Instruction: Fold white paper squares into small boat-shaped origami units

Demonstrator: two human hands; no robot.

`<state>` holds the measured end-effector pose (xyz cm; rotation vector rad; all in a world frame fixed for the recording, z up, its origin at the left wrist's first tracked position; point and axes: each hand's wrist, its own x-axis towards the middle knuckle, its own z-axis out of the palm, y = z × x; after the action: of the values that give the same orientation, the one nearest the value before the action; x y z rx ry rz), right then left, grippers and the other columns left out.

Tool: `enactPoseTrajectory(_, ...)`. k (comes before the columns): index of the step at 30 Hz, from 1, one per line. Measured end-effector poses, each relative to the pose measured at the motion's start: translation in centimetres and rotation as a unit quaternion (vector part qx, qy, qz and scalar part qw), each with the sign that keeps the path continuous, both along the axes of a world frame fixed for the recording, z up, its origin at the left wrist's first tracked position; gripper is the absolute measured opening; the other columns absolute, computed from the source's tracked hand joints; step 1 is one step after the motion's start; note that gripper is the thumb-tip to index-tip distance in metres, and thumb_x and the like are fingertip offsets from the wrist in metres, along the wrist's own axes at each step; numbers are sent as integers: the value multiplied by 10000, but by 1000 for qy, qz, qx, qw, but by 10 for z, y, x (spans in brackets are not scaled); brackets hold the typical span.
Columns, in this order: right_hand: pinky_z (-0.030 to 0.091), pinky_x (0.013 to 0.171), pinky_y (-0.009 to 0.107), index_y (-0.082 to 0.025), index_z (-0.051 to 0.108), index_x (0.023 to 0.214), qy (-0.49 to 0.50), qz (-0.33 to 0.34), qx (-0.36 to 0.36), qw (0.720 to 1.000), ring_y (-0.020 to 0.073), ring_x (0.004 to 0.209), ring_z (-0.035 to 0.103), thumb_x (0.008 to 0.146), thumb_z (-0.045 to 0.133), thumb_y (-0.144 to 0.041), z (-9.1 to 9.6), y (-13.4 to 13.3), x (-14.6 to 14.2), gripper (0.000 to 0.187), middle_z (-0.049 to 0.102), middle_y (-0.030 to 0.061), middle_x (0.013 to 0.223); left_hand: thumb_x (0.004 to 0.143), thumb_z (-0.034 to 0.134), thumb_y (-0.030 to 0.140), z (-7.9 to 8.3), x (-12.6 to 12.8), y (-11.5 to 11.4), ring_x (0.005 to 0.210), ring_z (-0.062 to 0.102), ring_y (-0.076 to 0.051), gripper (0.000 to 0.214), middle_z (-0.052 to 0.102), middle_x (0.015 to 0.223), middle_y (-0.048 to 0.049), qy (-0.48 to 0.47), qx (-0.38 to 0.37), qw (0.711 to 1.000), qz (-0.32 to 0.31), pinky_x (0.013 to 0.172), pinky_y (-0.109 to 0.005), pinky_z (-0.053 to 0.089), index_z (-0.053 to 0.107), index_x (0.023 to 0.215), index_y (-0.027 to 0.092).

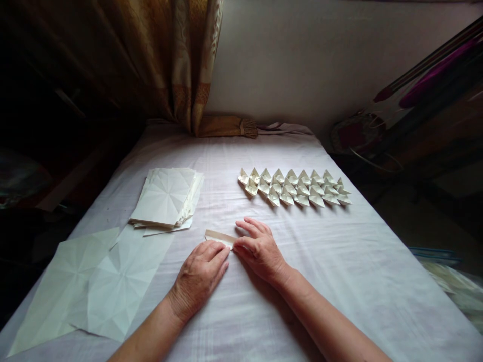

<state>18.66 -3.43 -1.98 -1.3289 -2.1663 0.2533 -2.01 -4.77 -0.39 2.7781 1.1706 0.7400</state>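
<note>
A small folded piece of paper (219, 236) lies on the cloth between my hands, its upper edge turned into a narrow strip. My left hand (202, 274) rests over its lower left part, fingers together and pressing it down. At its right end, the thumb and index finger of my right hand (262, 249) pinch the paper, while the other fingers stretch out loosely. My fingers hide part of the folded shape. Beyond my right hand stand several folded paper boats (290, 188), set close together in rows with their points up.
Left of my hands is a stack of creased paper sheets (164, 196). Nearer, two large creased sheets (123, 281) lie overlapping. A pale cloth (339, 281) covers the table. A patterned curtain (188, 65) hangs at the back, and dark clutter lies beyond the right edge.
</note>
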Motion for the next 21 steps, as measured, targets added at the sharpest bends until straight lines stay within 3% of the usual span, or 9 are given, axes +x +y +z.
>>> enactPoseTrajectory(11,337,1046,511,-234,677,807,37,-59,-97,993,294,1294,477,814,632,-178,8,0,-14,71,651,72,1267,950,475,188,-3,-1,-3,1040,625,-222,263,687,1088,-90,9,9,1000,-6,946,-370,524,647,1149,165)
enactPoseTrajectory(21,318,1069,520,-233,646,819,61,-89,-101,989,294,1314,459,786,601,-166,6,-2,-18,87,636,77,1289,947,486,180,-2,2,-1,1028,607,-219,263,667,1062,-78,17,-14,1000,-7,933,-382,507,633,1164,185)
